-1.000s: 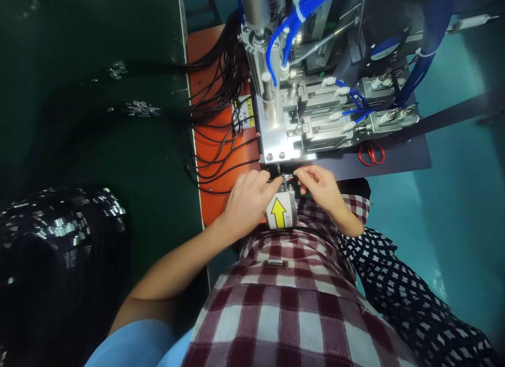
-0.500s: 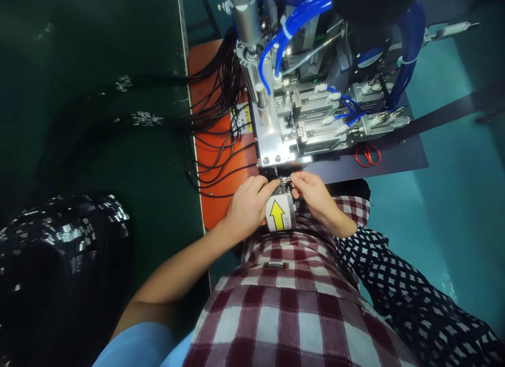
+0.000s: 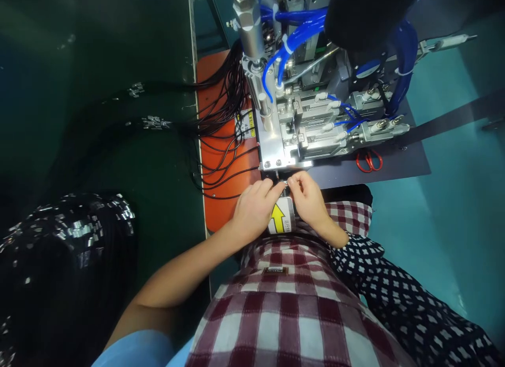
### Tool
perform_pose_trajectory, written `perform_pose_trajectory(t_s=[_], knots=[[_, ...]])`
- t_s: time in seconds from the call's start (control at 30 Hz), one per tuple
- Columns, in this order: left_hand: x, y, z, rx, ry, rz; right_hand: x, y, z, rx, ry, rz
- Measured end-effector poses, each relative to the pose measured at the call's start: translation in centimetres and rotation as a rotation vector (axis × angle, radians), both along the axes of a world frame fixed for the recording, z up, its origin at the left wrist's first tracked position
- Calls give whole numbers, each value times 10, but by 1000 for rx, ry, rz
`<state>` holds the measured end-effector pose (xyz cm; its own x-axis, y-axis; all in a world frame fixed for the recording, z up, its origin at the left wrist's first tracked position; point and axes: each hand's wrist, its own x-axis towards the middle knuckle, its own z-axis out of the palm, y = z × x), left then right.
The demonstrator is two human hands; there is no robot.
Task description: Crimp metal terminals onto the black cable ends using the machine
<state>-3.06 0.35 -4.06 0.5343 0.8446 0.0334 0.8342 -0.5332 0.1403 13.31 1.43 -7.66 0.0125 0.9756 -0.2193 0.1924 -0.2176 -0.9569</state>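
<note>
My left hand (image 3: 255, 206) rests at the front of the machine, beside a white label with a yellow arrow (image 3: 279, 218). Its thumb and fingers are closed at a small silvery part (image 3: 286, 184), mostly hidden by the fingertips. From the other side, my right hand (image 3: 310, 201) pinches that same part, thumb against fingers. The fingertips of both hands almost meet just below the metal plate (image 3: 272, 146) of the machine.
Pneumatic cylinders (image 3: 321, 138) and blue air tubes (image 3: 303, 33) rise behind my hands. Black cables (image 3: 221, 114) cross an orange board (image 3: 221, 209) at left. Red-handled scissors (image 3: 369, 161) lie on the grey base. A bundle of black cables with shiny ends (image 3: 79, 225) is at lower left.
My right hand has drawn in closer to my left, its fingers more bent, and the silvery part is now more covered. The view has shifted slightly.
</note>
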Motion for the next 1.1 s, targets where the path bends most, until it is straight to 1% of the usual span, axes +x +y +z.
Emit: perform_pose_trajectory(t_s=[0.03, 0.07, 0.2, 0.33, 0.4, 0.57, 0.67, 0.73, 0.8, 0.87, 0.93, 1.0, 1.1], knots=[[2, -1, -1, 11, -5, 3, -1, -1, 0, 23, -25, -7], [3, -1, -2, 21, -11, 4, -1, -1, -1, 15, -16, -7], [4, -1, -6, 54, -51, 14, -2, 0, -7, -103, 140, 17], [-1, 0, -12, 56, -228, 29, 1, 2, -12, -102, 228, 32], [-3, 0, -13, 42, -282, 39, 2, 3, -11, -106, 250, 42], [1, -1, -9, 18, -220, 47, 2, 4, -10, -103, 259, 34], [4, 0, -9, -6, -221, 82, 0, 3, -10, -115, 297, 15], [1, -2, -9, -40, -270, 109, 0, 3, -9, -132, 321, 11], [-6, -7, -11, -57, -343, 140, 1, 3, -10, -135, 328, 21], [-17, -19, -12, -38, -370, 198, 2, 4, -10, -128, 325, 33], [-28, -34, -14, 7, -285, 275, 2, 4, -9, -130, 327, 35], [-36, -48, -14, 49, -132, 324, 2, 5, -9, -136, 330, 33], [-40, -54, -15, 92, 13, 330, 2, 5, -9, -146, 333, 28]])
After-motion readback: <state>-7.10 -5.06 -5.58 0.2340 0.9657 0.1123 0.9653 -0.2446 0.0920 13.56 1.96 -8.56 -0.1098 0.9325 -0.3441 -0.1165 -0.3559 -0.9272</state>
